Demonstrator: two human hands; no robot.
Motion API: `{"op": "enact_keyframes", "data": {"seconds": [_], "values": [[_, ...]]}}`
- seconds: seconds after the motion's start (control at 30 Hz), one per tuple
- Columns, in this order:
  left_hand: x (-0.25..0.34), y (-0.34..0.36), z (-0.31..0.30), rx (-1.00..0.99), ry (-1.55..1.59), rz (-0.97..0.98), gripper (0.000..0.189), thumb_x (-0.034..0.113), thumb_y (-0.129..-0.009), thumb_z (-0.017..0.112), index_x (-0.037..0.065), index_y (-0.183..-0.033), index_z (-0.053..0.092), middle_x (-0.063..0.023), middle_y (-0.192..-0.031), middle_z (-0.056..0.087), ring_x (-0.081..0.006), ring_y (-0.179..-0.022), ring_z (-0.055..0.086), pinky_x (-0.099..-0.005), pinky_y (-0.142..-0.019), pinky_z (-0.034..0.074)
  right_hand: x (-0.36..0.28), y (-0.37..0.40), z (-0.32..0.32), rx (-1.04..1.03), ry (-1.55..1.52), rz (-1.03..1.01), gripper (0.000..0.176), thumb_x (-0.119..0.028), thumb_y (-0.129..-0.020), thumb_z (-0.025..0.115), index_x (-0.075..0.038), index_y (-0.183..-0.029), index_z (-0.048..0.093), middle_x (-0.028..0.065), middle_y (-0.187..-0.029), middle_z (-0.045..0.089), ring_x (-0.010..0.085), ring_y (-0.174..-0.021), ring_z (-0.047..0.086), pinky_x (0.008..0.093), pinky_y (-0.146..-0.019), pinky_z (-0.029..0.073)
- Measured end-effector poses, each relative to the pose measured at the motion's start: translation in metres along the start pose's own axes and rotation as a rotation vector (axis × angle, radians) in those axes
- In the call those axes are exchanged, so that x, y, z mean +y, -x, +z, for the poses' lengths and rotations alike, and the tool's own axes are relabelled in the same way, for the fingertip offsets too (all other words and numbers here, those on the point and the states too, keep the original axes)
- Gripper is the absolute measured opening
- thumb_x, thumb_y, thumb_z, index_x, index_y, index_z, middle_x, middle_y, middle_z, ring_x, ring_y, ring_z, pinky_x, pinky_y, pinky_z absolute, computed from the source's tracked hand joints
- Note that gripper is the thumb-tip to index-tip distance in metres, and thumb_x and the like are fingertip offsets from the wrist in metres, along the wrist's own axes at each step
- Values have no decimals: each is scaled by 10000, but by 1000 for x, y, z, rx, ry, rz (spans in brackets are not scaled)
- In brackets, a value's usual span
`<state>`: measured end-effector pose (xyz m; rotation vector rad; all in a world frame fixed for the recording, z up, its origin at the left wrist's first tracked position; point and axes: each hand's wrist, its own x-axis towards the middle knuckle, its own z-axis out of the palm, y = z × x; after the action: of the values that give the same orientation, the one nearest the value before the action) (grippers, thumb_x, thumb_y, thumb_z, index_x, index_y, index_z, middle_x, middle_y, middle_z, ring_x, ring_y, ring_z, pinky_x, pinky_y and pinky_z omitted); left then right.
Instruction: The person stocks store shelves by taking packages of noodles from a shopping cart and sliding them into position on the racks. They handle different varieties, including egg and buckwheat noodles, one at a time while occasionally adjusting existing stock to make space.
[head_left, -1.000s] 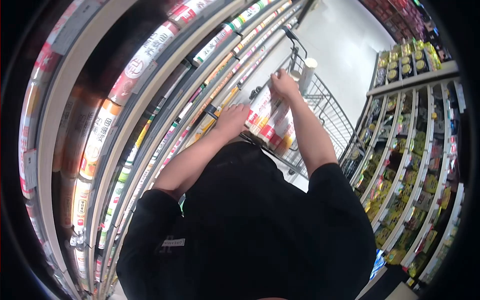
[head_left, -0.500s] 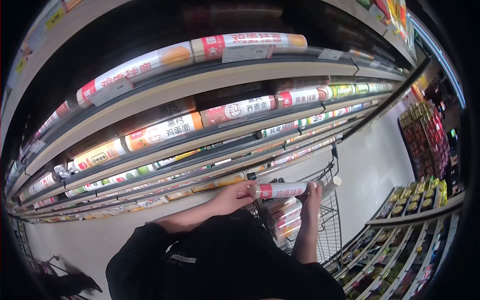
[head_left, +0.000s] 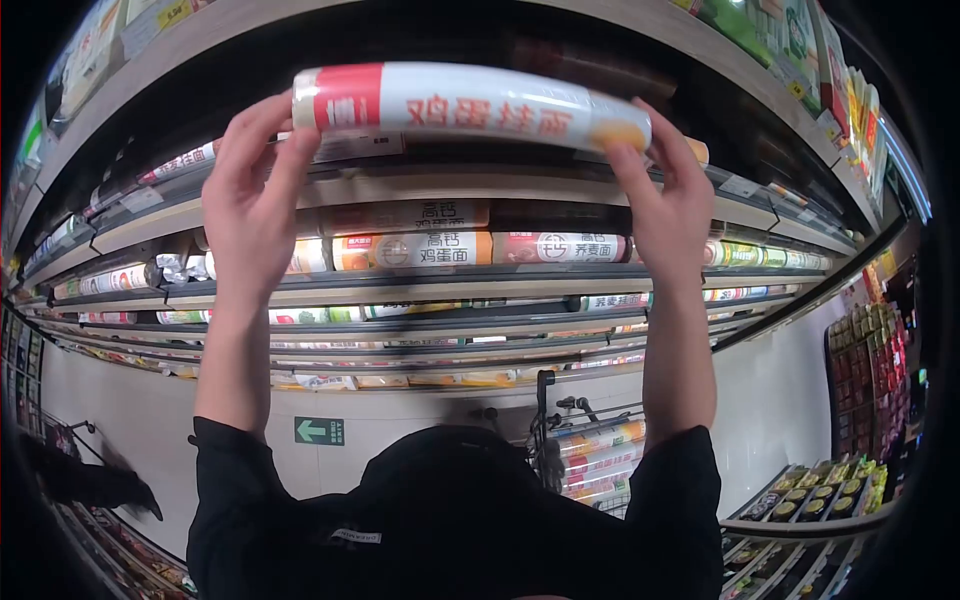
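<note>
A long roll of noodles (head_left: 480, 103) in a white wrapper with a red band and red characters is held level between both hands, in front of the upper shelf. My left hand (head_left: 248, 185) grips its red-banded end, thumb below and fingers behind. My right hand (head_left: 665, 190) grips the other end, beside the orange picture on the wrapper. Behind and below the roll, a shelf edge (head_left: 420, 187) shows with a price label (head_left: 355, 147) on it.
Lower shelves hold wrapped noodle rolls (head_left: 412, 250). Below, a shopping cart (head_left: 545, 410) carries several similar rolls (head_left: 600, 460). A green floor sign (head_left: 320, 430) is at the lower left. More goods stand on racks (head_left: 865, 370) at the right.
Both hands have raised the noodle roll from above the cart to upper-shelf height. The view has turned to face the shelves more squarely, and the cart now appears lower.
</note>
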<state>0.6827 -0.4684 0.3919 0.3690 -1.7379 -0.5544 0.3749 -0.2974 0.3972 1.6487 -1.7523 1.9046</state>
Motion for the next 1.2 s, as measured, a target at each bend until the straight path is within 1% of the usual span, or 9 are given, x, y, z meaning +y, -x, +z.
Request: {"op": "enact_keyframes", "data": {"seconds": [0.2, 0.33, 0.37, 0.47, 0.67, 0.8, 0.93, 1.07, 1.2], "values": [[-26, -59, -25, -45, -499, -204, 374, 301, -1001, 708, -60, -1097, 719, -154, -884, 715, -200, -815, 673, -358, -777, 531, -33, -87, 45, -352, 360, 369, 631, -413, -955, 756, 17, -1396, 616, 189, -1201, 719, 228, -946, 750, 306, -802, 596], [-46, -83, -26, -91, -726, -424, 302, 197, -900, 676, -95, -974, 697, -201, -773, 684, -277, -725, 680, -403, -758, 524, 26, -114, 77, -133, 730, -90, 694, -562, -948, 711, -97, -1451, 604, 174, -1046, 752, 208, -745, 695, 328, -767, 544], [-65, -89, -29, -130, -695, -428, 366, 143, -909, 667, 28, -1250, 733, -168, -868, 735, -177, -736, 629, -338, -713, 507, 22, -117, 79, -184, 709, -35, 691, -576, -950, 700, -127, -1464, 594, 160, -1057, 755, 214, -753, 699, 340, -774, 548], [-82, -87, -30, -125, -728, -323, 401, 154, -910, 652, 98, -1300, 727, -222, -1009, 761, -265, -848, 724, -353, -790, 540, 6, -122, 89, -317, 705, 78, 692, -611, -954, 677, -178, -1486, 579, 136, -1080, 761, 224, -792, 710, 364, -788, 556], [-92, -94, -31, -198, -857, -269, 350, 240, -902, 601, -36, -1059, 749, -330, -1002, 699, -492, -1026, 669, -482, -930, 532, -4, -126, 97, -338, 687, 64, 496, -403, -964, 710, 7, -1241, 692, 234, -1218, 721, 378, -1141, 676, 411, -1007, 513], [-83, -91, -27, -140, -872, -191, 401, 232, -902, 574, -15, -1184, 717, -331, -1025, 699, -500, -1051, 659, -491, -942, 525, 3, -128, 95, -364, 697, 10, 659, -483, -935, 735, 1, -1370, 630, 251, -1293, 687, 402, -1211, 641, 420, -1033, 506], [-47, -74, -21, -131, -878, -339, 418, 255, -965, 647, -59, -1237, 689, -284, -1051, 747, -292, -958, 760, -412, -873, 576, -27, -101, 59, -482, 692, 156, 524, -342, -941, 682, 76, -1255, 660, 303, -1162, 710, 425, -1052, 699, 475, -962, 542], [-29, 24, 23, 123, -282, 290, 312, 169, -1092, 581, -110, -1205, 664, -201, -1144, 733, -250, -1008, 743, -282, -841, 584, 5, 2, 12, 47, 525, -325, 259, -211, -973, 618, 33, -1008, 697, 208, -935, 722, 348, -914, 689, 414, -851, 520], [-31, 155, 96, -673, 153, 253, 119, 12, -945, 638, -15, -1048, 689, -182, -945, 731, -335, -888, 694, -424, -826, 535, 59, 139, -64, 195, 647, 73, 283, -286, -964, 664, -35, -1068, 745, 176, -1029, 749, 344, -993, 698, 423, -898, 529]]}}
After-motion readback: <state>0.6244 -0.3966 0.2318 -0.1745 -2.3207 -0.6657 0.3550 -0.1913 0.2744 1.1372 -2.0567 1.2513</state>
